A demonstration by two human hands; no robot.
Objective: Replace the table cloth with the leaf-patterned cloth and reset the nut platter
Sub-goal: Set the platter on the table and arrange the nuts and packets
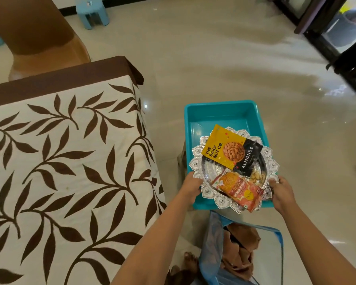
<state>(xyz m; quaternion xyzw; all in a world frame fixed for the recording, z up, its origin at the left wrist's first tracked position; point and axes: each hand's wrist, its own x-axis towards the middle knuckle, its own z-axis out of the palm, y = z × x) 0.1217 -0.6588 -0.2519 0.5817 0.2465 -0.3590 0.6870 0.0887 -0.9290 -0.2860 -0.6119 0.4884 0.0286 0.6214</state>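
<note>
Both hands, left hand (190,185) and right hand (283,192), grip the nut platter (212,167) over the teal tub (224,114); the leaf-patterned cloth (70,161) already covers the table, leaving only the platter to set down.

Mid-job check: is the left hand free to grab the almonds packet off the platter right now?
Probably not yet. The left hand grips the platter at its left rim while the right hand grips the other side, so letting go risks tipping it. The almonds packet itself lies uncovered on top.
</note>
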